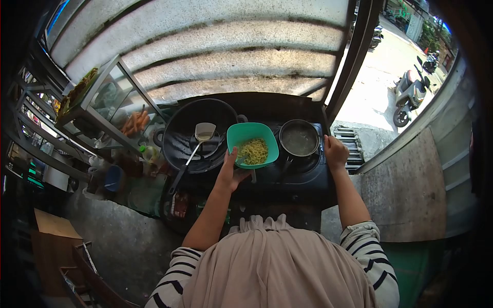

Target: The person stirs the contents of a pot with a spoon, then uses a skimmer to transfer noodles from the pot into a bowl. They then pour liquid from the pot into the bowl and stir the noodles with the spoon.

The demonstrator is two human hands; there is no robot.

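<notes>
My left hand (229,172) grips a green plastic bowl (232,135) from its left and lower side, thumb up against the wall. Yellow noodles (254,151) lie inside it. A short pale piece, perhaps a handle, sticks down below the bowl. The bowl is held above the black stove (303,187), between a wok and a pot. My right hand (336,152) is closed at the stove's right edge, close to the small pot (299,137) of cloudy liquid. Whatever its fingers hold, if anything, is hidden.
The large black wok (177,115) sits on the left burner, with a long-handled spatula (194,154) resting in it. Left of it stands a glass display case (115,97) with carrots (135,122). A corrugated panel (215,46) rises behind the stove. A scooter (412,95) is parked outside.
</notes>
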